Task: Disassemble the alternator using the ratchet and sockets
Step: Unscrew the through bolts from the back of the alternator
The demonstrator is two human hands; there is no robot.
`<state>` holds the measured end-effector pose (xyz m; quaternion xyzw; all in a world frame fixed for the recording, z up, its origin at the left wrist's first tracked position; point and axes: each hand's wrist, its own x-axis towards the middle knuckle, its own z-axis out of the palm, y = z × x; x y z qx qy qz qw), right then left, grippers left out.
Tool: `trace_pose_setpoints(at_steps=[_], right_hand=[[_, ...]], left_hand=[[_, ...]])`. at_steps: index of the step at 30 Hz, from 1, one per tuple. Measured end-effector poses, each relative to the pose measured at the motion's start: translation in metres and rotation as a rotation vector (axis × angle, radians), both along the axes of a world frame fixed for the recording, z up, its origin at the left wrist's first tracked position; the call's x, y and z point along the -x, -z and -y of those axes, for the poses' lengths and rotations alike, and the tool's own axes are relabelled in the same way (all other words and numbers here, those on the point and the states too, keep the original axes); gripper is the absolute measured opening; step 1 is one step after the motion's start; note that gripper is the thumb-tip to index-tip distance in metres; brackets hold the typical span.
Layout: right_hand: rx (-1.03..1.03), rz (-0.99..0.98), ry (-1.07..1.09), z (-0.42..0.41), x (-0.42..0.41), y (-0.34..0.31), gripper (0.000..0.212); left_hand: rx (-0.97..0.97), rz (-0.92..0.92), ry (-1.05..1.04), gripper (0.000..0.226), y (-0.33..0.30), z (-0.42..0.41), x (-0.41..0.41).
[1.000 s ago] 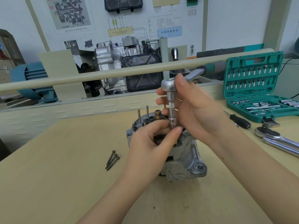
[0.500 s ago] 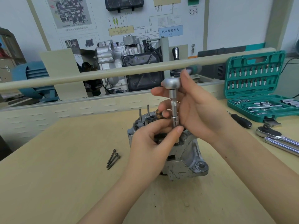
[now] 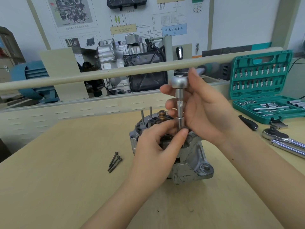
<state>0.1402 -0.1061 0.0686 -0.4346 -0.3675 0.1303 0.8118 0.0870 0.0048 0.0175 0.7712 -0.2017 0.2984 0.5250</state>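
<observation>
A right hand (image 3: 203,113) grasps the ratchet (image 3: 179,83) upright, its socket (image 3: 180,123) (pinched just below by the left hand (image 3: 156,146)) seated atop the alternator (image 3: 189,159) beneath both grips.

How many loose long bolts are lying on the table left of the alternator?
3, as far as I can tell: the long bolts lie bunched side by side on the table, left of the alternator, heads pointing away. They overlap, so another could be hidden.
</observation>
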Motion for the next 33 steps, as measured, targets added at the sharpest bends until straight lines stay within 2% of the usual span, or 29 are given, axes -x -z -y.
trace_pose_setpoints(at_steps=[8,11,17,22,27,31,33], right_hand=[[-0.043,-0.022,0.064,-0.0019,0.0039,-0.0011,0.034],[-0.071,-0.027,0.092,-0.0014,0.0031,-0.0009,0.029],[-0.010,-0.007,-0.013,-0.0016,0.0025,0.0010,0.031],[-0.026,-0.008,-0.061,-0.0012,0.0036,0.0007,0.030],[-0.094,-0.057,-0.116,-0.0002,0.0029,0.0014,0.044],[-0.062,-0.043,-0.082,-0.0017,0.0039,0.0011,0.030],[-0.044,-0.038,-0.087,-0.0024,0.0041,0.0004,0.029]], left_hand=[[0.083,0.019,-0.009,0.016,0.0000,-0.0008,-0.0011],[0.077,0.007,-0.011,0.013,0.0001,-0.0013,-0.0014],[0.001,0.018,-0.013,0.008,0.0007,-0.0005,-0.0011],[0.046,0.037,-0.014,0.019,-0.0007,-0.0005,-0.0014],[0.064,0.021,-0.018,0.011,0.0007,-0.0018,-0.0021],[0.044,0.028,-0.041,0.009,0.0023,-0.0010,-0.0030],[0.033,0.037,-0.018,0.008,0.0019,-0.0016,-0.0025]])
